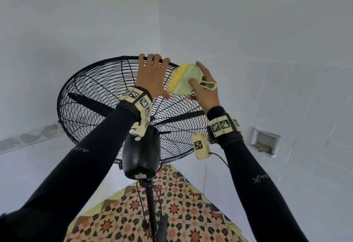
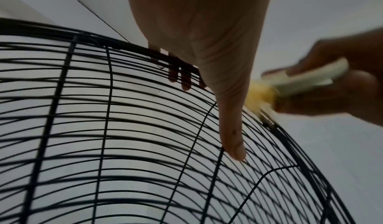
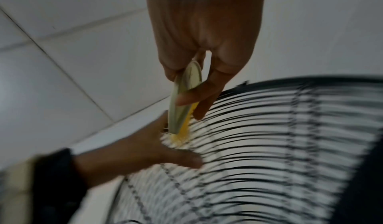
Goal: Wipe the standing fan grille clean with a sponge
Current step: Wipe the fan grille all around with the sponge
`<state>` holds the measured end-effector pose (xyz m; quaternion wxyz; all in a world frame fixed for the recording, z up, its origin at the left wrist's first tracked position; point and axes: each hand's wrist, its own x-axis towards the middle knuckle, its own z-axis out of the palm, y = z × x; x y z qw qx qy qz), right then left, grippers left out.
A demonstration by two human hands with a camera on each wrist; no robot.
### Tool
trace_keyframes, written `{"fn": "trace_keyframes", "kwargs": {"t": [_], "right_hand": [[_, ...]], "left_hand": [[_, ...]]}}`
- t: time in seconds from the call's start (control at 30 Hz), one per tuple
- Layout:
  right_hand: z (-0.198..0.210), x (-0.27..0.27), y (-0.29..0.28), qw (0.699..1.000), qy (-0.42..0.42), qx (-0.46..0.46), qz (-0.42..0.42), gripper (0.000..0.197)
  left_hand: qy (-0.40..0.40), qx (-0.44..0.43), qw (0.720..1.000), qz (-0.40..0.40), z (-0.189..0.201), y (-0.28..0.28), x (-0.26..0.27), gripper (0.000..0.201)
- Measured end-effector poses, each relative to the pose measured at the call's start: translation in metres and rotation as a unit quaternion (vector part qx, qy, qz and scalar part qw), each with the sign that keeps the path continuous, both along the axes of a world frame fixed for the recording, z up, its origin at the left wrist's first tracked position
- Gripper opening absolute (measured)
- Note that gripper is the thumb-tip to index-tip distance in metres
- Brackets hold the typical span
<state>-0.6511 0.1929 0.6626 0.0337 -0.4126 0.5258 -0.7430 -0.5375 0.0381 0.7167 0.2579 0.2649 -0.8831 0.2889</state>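
A black standing fan stands below me, seen from behind, with its round wire grille point(image 1: 91, 104) tilted away. My left hand point(image 1: 152, 75) grips the grille's top rim: its fingers curl over the rim and poke between the wires point(image 2: 182, 80), and its thumb lies along the wires. Just to the right, my right hand point(image 1: 206, 93) holds a yellow and pale green sponge point(image 1: 183, 79) by its flat back. The sponge's yellow side point(image 2: 261, 94) presses on the grille point(image 2: 103, 129) near the rim, beside the left thumb. In the blurred right wrist view the sponge point(image 3: 182, 99) meets the wires point(image 3: 269, 145) next to the left hand point(image 3: 134, 153).
The black motor housing point(image 1: 141, 152) sits behind the grille on a thin pole point(image 1: 151, 203) with loose cables. A patterned floor point(image 1: 181, 213) lies below. White tiled walls meet in a corner behind the fan, with a small recess point(image 1: 264, 142) at the right.
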Motion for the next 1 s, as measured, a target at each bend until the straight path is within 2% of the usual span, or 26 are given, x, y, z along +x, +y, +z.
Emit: {"fn": "trace_keyframes", "kwargs": {"t": [0.07, 0.13, 0.23, 0.3, 0.4, 0.47, 0.57, 0.6, 0.67, 0.77, 0.8, 0.83, 0.9, 0.97, 1.0], "right_hand": [[-0.017, -0.011, 0.010, 0.997, -0.049, 0.006, -0.054, 0.059], [-0.034, -0.029, 0.021, 0.985, -0.056, 0.057, -0.150, 0.057], [-0.045, -0.047, 0.030, 0.942, 0.042, 0.215, -0.253, 0.060], [-0.038, -0.046, 0.025, 0.921, 0.117, 0.242, -0.283, 0.061], [-0.008, -0.025, 0.010, 0.873, 0.260, 0.251, -0.329, 0.043], [0.008, -0.006, 0.000, 0.865, 0.357, 0.190, -0.298, 0.040], [0.017, 0.009, -0.009, 0.893, 0.397, 0.057, -0.203, 0.040], [0.016, 0.008, -0.009, 0.897, 0.387, 0.050, -0.207, 0.040], [0.008, 0.003, -0.003, 0.897, 0.343, 0.105, -0.259, 0.041], [-0.005, -0.005, 0.007, 0.845, 0.298, 0.284, -0.341, 0.048], [-0.004, -0.005, 0.006, 0.836, 0.301, 0.302, -0.345, 0.049], [0.000, -0.004, 0.003, 0.840, 0.318, 0.283, -0.336, 0.051], [0.009, 0.001, -0.007, 0.856, 0.392, 0.186, -0.280, 0.057], [0.011, 0.002, -0.016, 0.850, 0.458, 0.136, -0.222, 0.063], [0.008, -0.001, -0.017, 0.852, 0.456, 0.130, -0.221, 0.063]], "left_hand": [[0.002, 0.009, 1.000, -0.002, 0.001, -0.004, 0.002, 0.128], [-0.006, 0.011, 1.000, 0.004, 0.004, -0.009, 0.006, 0.132], [-0.017, 0.009, 1.000, 0.009, 0.005, -0.012, 0.009, 0.136], [-0.016, 0.004, 1.000, 0.004, 0.004, -0.012, 0.010, 0.137], [-0.014, 0.004, 1.000, 0.003, 0.003, -0.012, 0.011, 0.139], [-0.009, 0.003, 1.000, 0.006, 0.004, -0.013, 0.011, 0.139], [-0.008, 0.001, 1.000, -0.001, 0.003, -0.016, 0.012, 0.138], [-0.007, -0.002, 1.000, -0.005, 0.003, -0.016, 0.012, 0.138], [-0.007, -0.004, 1.000, -0.011, 0.002, -0.017, 0.014, 0.136], [-0.006, 0.005, 1.000, -0.014, 0.003, -0.015, 0.014, 0.133], [-0.006, 0.006, 1.000, -0.015, 0.003, -0.014, 0.013, 0.133], [-0.005, 0.007, 1.000, -0.015, 0.003, -0.013, 0.012, 0.133], [-0.002, 0.003, 1.000, -0.016, 0.003, -0.014, 0.013, 0.133], [0.001, 0.001, 1.000, -0.016, 0.002, -0.016, 0.015, 0.133], [0.003, 0.002, 1.000, -0.017, 0.002, -0.017, 0.017, 0.133]]}}
